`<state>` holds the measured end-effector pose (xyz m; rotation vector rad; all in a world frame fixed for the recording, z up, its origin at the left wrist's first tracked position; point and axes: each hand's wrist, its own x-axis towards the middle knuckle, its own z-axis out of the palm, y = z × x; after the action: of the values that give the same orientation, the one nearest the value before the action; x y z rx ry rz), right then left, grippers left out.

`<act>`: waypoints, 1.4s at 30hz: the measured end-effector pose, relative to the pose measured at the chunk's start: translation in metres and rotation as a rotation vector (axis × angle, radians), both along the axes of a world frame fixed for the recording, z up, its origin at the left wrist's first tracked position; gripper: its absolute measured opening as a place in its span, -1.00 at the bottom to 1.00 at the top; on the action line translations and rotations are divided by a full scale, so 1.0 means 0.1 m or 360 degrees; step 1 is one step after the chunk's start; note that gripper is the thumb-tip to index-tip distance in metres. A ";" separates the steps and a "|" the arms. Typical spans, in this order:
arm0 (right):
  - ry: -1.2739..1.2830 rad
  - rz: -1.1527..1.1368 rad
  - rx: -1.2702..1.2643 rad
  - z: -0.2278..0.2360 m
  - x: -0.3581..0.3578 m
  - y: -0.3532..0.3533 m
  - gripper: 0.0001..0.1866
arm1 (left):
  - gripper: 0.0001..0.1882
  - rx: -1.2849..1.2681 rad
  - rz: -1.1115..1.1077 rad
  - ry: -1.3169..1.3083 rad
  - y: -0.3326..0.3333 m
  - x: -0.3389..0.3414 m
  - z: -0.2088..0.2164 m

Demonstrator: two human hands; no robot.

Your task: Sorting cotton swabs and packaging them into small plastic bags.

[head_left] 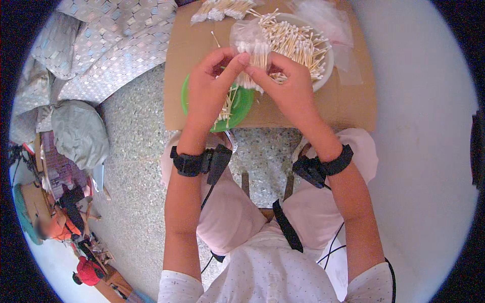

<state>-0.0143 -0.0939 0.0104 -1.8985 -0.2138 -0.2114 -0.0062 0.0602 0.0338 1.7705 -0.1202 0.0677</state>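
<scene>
Brown cardboard table (348,103), speckled floor (131,166)

both forearms reach forward; left hand (209,83) and right hand (285,83) pinch together, fingertips apparently touching.

A small brown bench (348,108) stands on a speckled stone floor (136,202). Directly on the bench sit a green plate (241,108) scattered with cotton swabs and, just beside it, a white bowl (326,70) heaped with more swabs. Bundles of bagged swabs (220,10) lie at the bench's far edge, with clear plastic bags (328,20) near the far right corner.
</scene>
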 end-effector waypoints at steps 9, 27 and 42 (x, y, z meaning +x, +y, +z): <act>-0.0031 -0.0032 0.0175 0.03 0.00 0.01 -0.63 | -0.76 -0.0225 0.0076 -0.0004 -0.03 -0.01 -0.01; -0.0203 -0.0022 -0.0003 -0.03 -0.03 -0.01 -0.47 | -0.79 0.0022 -0.0048 -0.0041 0.03 -0.07 0.10; -0.0107 -0.0104 0.0063 0.02 -0.06 -0.05 -0.69 | -0.65 0.0104 -0.0186 -0.0397 0.02 0.02 0.02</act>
<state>-0.0199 -0.0990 0.0122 -1.8622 -0.1916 -0.3221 -0.0046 0.0619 0.0361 1.8113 -0.4099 0.2019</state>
